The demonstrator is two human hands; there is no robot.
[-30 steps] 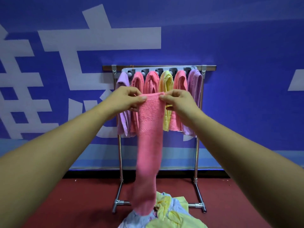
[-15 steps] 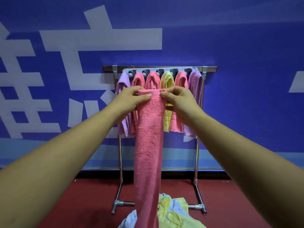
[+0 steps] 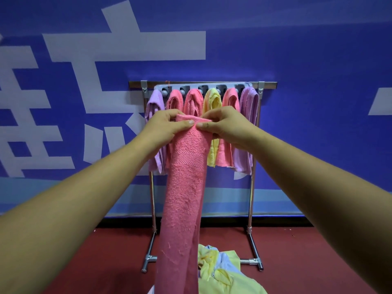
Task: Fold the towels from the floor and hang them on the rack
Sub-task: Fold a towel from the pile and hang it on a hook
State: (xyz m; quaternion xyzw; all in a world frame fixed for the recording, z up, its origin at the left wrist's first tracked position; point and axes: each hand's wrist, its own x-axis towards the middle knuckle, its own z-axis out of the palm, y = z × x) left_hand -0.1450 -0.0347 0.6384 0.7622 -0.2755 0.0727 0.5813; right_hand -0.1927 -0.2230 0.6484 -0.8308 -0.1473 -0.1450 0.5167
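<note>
While dangling toward 6 o'clock, pink towel [image 3: 184, 187]: hanging before the rack [image 3: 267, 84].
Left hand [image 3: 165, 128]: pinching its top edge.
Right hand [image 3: 227, 126]: pinching it likewise.

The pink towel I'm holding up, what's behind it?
The rack with six hung towels: purple, two pink, yellow, pink, purple. The held pink towel hides the lower parts of the two left pink ones and part of the floor pile.
</note>
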